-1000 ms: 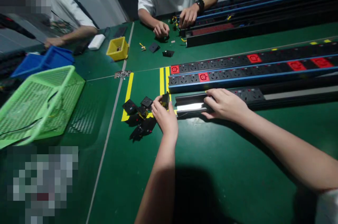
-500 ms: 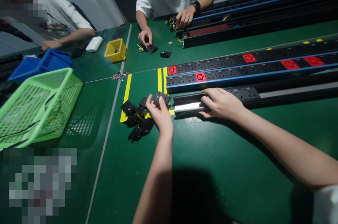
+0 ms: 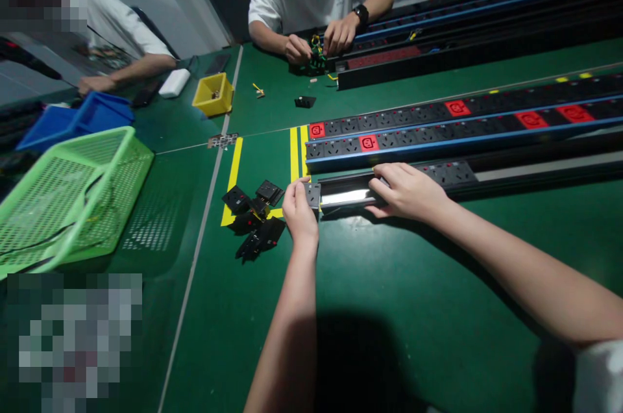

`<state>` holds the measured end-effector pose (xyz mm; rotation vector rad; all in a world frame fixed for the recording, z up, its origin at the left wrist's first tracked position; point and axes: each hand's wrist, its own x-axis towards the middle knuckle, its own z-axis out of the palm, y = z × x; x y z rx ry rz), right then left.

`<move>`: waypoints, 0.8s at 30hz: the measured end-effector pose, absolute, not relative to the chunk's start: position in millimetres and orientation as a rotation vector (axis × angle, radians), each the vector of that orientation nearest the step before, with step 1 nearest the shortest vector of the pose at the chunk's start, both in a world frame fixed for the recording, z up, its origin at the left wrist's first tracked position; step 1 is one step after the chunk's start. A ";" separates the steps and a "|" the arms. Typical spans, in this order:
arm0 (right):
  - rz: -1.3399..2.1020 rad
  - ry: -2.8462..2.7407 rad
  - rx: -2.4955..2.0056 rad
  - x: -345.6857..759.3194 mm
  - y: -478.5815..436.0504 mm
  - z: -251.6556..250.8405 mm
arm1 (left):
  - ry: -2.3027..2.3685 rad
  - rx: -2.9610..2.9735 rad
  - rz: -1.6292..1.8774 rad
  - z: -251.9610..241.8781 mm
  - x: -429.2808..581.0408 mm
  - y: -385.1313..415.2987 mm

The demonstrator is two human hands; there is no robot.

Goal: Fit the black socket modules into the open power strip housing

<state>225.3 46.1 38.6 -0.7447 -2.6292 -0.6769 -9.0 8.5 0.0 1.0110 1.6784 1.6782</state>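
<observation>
Between the fingers of my left hand (image 3: 300, 215) is a black socket module (image 3: 313, 195), right at the open left end of a black metal channel (image 3: 345, 192). My right hand (image 3: 409, 192) is closed around that channel a little further along, its thumb on the near side. Just right of my right hand, black socket modules (image 3: 450, 173) sit inside the channel. Whether my right fingers also touch a module is hidden. Left of my left hand lies a loose pile of black socket modules (image 3: 257, 221), several of them tilted over one another.
Two long socket strips (image 3: 413, 135) with red outlets lie beyond the channel. Yellow tape (image 3: 294, 153) marks the green table. A green basket (image 3: 114, 173), blue bins (image 3: 92, 115) and a yellow bin (image 3: 214, 93) stand left. Across the table, a co-worker's hands (image 3: 321, 43) handle wires.
My left hand has moved the socket module right and down, from above the pile to the channel's end. My right hand stays put. The co-worker's hand has shifted right to the wires.
</observation>
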 end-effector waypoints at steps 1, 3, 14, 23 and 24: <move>-0.678 -2.628 -0.747 225.0 46.2 38.6 | 1.692 1.018 1.673 -0.2 -8.4 8.0; -0.679 -2.628 -0.752 224.5 46.2 38.5 | 1.721 1.029 1.667 -0.8 -6.8 6.6; -0.641 -2.640 -0.768 225.3 44.3 41.0 | 1.712 0.980 1.657 -5.2 -4.9 6.8; -0.623 -2.670 -0.781 225.1 45.3 40.4 | 1.879 1.245 1.565 -3.5 10.1 -0.6; -0.621 -2.670 -0.778 225.1 45.4 40.5 | 1.873 1.246 1.564 -4.7 10.1 -0.5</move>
